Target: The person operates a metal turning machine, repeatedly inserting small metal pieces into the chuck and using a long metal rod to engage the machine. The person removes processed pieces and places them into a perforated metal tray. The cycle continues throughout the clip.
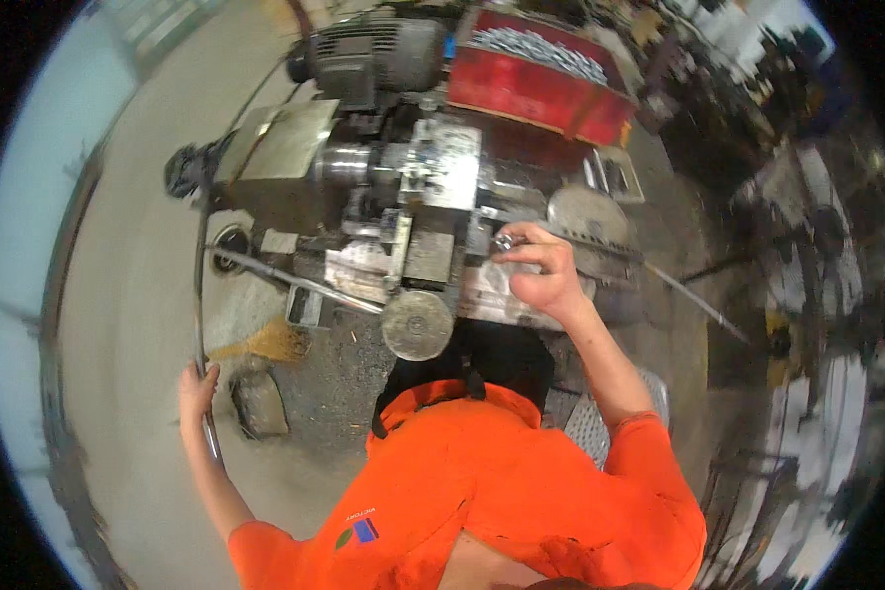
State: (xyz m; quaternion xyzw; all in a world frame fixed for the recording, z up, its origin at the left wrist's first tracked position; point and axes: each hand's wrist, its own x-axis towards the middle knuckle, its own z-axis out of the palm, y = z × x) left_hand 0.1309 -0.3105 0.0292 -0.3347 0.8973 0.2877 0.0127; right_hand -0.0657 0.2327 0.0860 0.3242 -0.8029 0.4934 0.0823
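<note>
My left hand [198,395] is wrapped round a long dark metal lever [202,295] at the left side of a lathe-like machine. Between the thumb and fingers of my right hand [546,275] is a small shiny metal part [502,242]; its exact kind is too small to tell. That hand is just right of the machine's carriage block [450,162]. Left of this block shows a round steel spindle [349,163]. A round metal disc [418,325] sits at the machine's near end, in front of my body.
Behind the spindle stands a grey finned motor [379,54]. At the back right, a red bin [541,108] holds many small metal parts [536,51]. A metal bar [295,278] slants across the left. A yellow broom head [265,342] lies on the chip-strewn floor [349,393].
</note>
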